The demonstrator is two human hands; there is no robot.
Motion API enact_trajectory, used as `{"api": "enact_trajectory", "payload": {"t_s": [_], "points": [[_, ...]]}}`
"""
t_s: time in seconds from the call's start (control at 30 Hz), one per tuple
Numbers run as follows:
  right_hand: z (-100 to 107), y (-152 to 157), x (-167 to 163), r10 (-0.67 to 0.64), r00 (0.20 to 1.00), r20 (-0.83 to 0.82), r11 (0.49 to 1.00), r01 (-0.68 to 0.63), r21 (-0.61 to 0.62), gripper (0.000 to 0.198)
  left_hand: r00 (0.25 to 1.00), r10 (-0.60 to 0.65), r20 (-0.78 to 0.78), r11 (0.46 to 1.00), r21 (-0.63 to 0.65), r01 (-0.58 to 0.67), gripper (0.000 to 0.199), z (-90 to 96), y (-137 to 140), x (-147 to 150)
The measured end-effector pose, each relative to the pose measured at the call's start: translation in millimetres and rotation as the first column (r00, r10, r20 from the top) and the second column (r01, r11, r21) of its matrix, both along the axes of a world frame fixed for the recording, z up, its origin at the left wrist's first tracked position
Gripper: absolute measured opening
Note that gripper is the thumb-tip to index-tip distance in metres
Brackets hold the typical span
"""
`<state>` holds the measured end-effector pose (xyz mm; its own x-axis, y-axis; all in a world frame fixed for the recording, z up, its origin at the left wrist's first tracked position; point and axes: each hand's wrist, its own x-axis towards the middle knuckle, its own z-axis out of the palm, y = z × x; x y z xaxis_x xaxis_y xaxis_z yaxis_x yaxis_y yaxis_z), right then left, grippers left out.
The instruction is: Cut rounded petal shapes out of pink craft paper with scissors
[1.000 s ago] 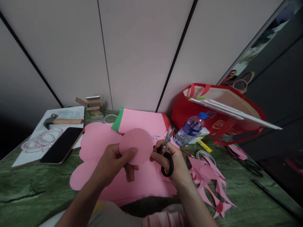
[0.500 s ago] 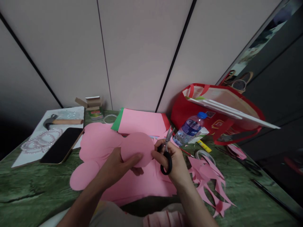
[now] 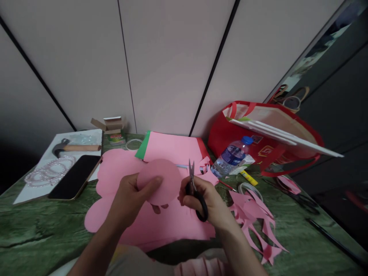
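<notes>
Between the thumb and fingers of my left hand (image 3: 130, 195) is a round pink paper disc (image 3: 165, 182), held up over the table. My right hand (image 3: 205, 195) grips black-handled scissors (image 3: 191, 174), their blades pointing up and parted a little, just right of the disc and apart from it. Beneath both hands lie pink paper sheets (image 3: 169, 228). Scalloped pink cut-outs (image 3: 119, 165) and a rounded piece (image 3: 96, 214) rest to the left. More pink paper (image 3: 174, 145), with green and red sheets at its sides, lies behind.
At left are a phone (image 3: 75, 177), a hammer (image 3: 80, 147), beaded strands (image 3: 50, 172) and a small open box (image 3: 114, 132). To the right stand a water bottle (image 3: 232, 155) and a red bag (image 3: 220, 132), with pink scraps (image 3: 255, 224) and a yellow tube (image 3: 248, 178) nearby.
My right hand with the scissors has drawn back from the disc's right edge and lowered slightly. The disc has shifted a little left in my left hand.
</notes>
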<state>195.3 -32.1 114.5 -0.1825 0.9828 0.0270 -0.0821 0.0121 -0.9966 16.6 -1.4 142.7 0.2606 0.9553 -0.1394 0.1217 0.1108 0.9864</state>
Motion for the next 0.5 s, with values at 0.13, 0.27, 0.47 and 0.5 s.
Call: {"api": "enact_trajectory", "payload": {"t_s": [0.13, 0.27, 0.47, 0.5], "points": [[0.8, -3.9, -2.9, 0.139, 0.989, -0.042, 0.987, -0.142, -0.072, 0.026, 0.990, 0.132, -0.045, 0.989, 0.081, -0.128, 0.028, 7.7, -5.2, 4.5], [0.0, -5.7, -6.2, 0.154, 0.987, -0.039, 0.984, -0.157, -0.089, 0.028, 0.980, 0.174, -0.100, 0.977, 0.142, -0.159, 0.029, 8.0, -7.9, 8.0], [3.6, -7.0, -9.4, 0.143, 0.989, -0.040, 0.989, -0.144, -0.044, 0.026, 0.972, 0.182, -0.146, 0.962, 0.233, -0.145, 0.032, 2.1, -8.8, 9.1], [4.4, -7.1, -9.7, 0.141, 0.989, -0.035, 0.989, -0.143, -0.041, 0.027, 0.971, 0.182, -0.153, 0.960, 0.242, -0.141, 0.032, 1.6, -9.0, 9.3]]}}
